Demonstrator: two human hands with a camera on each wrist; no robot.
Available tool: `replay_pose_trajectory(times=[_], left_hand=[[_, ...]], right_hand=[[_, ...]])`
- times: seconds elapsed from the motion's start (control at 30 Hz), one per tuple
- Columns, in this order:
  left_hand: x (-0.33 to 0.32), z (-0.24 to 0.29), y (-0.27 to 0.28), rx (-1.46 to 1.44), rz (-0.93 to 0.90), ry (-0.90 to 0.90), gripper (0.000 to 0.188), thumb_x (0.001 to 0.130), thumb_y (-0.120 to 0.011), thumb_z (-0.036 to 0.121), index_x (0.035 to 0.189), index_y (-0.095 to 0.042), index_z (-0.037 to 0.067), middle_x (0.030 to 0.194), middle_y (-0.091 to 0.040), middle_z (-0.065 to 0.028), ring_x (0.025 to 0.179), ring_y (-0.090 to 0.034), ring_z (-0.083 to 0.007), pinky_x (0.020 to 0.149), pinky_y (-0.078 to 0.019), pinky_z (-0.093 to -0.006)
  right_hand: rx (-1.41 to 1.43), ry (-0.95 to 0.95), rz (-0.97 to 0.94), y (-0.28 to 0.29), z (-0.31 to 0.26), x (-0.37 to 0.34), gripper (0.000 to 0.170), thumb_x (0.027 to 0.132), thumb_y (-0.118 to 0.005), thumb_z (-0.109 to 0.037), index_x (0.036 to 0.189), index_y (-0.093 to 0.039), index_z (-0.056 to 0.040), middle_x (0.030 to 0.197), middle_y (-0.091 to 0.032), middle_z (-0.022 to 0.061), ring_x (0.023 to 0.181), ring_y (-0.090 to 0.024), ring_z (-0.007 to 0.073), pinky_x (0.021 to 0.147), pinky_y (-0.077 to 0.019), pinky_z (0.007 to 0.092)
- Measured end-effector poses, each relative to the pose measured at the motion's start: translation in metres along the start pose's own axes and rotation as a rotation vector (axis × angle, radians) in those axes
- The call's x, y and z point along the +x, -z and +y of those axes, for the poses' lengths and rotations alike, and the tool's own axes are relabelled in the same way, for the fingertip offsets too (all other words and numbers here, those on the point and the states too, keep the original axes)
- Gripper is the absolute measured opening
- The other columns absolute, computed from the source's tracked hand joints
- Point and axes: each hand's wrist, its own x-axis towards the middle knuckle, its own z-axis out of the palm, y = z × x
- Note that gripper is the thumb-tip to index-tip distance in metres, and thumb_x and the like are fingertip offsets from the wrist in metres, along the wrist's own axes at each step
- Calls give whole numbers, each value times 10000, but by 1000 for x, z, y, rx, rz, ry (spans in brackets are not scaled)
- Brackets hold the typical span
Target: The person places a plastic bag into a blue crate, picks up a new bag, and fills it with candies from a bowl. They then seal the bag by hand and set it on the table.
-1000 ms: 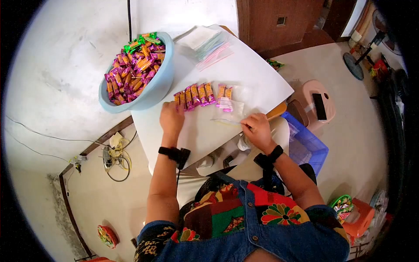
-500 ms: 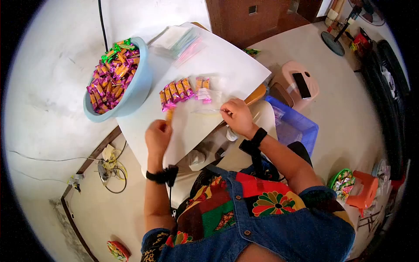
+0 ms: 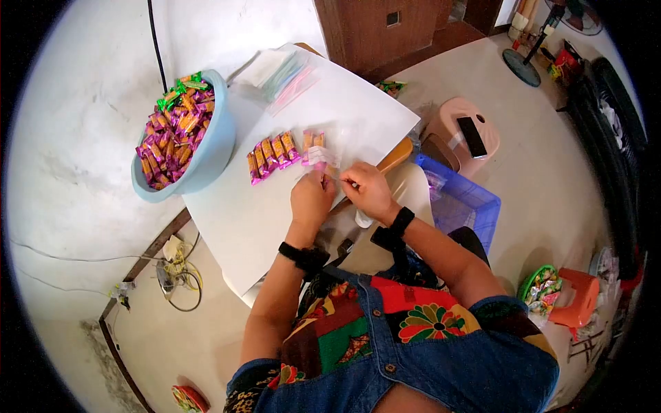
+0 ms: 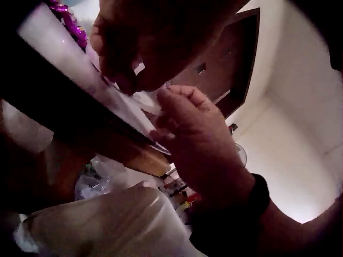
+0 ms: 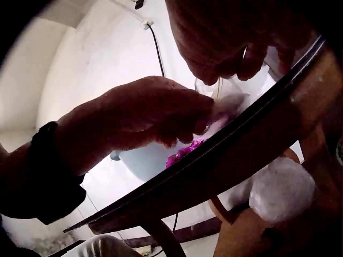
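Note:
On the white table (image 3: 234, 227), a clear zip bag (image 3: 332, 157) lies with wrapped snack bars (image 3: 313, 138) inside. My right hand (image 3: 370, 191) pinches the edge of the bag's mouth, near the table's front edge. Close beside it, my left hand (image 3: 312, 199) holds a purple-and-orange wrapped snack bar (image 3: 321, 167) at that mouth, its fingers hiding most of the bar. Both hands nearly meet in the left wrist view, with the right hand (image 4: 198, 134) gripping clear plastic. To the left of the bag, several snack bars (image 3: 273, 151) lie side by side in a row.
A light blue basin (image 3: 222, 131) heaped with purple and green wrapped snacks stands at the table's left. Flat bags (image 3: 282, 74) are stacked at the back. Right of the table are a blue crate (image 3: 482, 213) and a pink stool (image 3: 451, 113) with a black phone (image 3: 471, 136).
My left hand has taken a snack bar from the left end of the row and brought it right, to the bag's mouth. My right hand keeps its pinch on the bag. The head view has shifted.

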Motion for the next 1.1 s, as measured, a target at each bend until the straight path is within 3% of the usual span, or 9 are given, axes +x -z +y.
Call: replay_pose_trajectory(times=[0.07, 0.27, 0.37, 0.47, 0.57, 0.73, 0.87, 1.1], left_hand=[[7, -3, -15, -2, 70, -16, 176, 822, -632, 179, 907, -613, 27, 813, -643, -187, 730, -622, -389, 646, -500, -473], [0, -2, -1, -39, -1, -166, 177, 806, -656, 142, 915, -559, 41, 877, -622, -194, 783, -617, -391, 645, -497, -481], [-6, 11, 16, 61, -47, -3, 207, 765, -697, 143, 911, -575, 61, 977, -612, -154, 889, -610, -351, 686, -487, -463], [2, 17, 19, 221, 162, -257, 218, 726, -721, 155, 893, -597, 90, 1045, -585, -102, 1012, -574, -301, 786, -456, -432], [14, 16, 20, 289, 142, -457, 219, 695, -716, 140, 888, -614, 120, 1005, -568, -61, 1060, -539, -256, 830, -410, -410], [31, 3, 2, 304, 108, -488, 127, 720, -666, 139, 834, -612, 119, 908, -568, -49, 941, -557, -254, 778, -399, -406], [40, -4, -12, 381, 78, -443, 81, 740, -643, 151, 805, -608, 117, 861, -583, -49, 885, -568, -256, 752, -415, -409], [42, -13, 0, 292, 70, -494, 78, 750, -629, 152, 801, -591, 105, 832, -589, -62, 884, -592, -274, 699, -446, -422]], right_hand=[[0, -12, -15, 3, 0, 0, 82, 805, -650, -108, 808, -594, -48, 751, -571, 119, 748, -564, 343, 675, -443, 446], [-46, -8, -33, 6, 5, -3, 82, 799, -652, -112, 817, -599, -52, 766, -577, 117, 767, -571, 334, 689, -450, 445], [-47, 3, -30, 7, 7, -4, 78, 792, -650, -114, 816, -600, -59, 767, -578, 114, 772, -571, 329, 694, -451, 443], [-64, 16, -43, 6, 8, -5, 77, 788, -643, -115, 820, -597, -62, 767, -578, 112, 776, -568, 328, 702, -450, 443], [-79, 14, -61, 6, 9, -6, 77, 787, -638, -115, 816, -589, -63, 767, -574, 110, 775, -564, 328, 706, -445, 446], [-71, 14, -53, 8, 7, -6, 73, 793, -633, -115, 805, -580, -67, 763, -561, 107, 768, -558, 326, 702, -440, 448], [-106, 83, -24, 6, 11, -4, 94, 768, -664, -49, 770, -571, -61, 714, -551, 97, 706, -554, 313, 631, -433, 419], [-88, 53, -39, 1, 18, -8, 88, 766, -663, -76, 769, -578, -57, 727, -558, 107, 744, -563, 316, 678, -438, 433]])
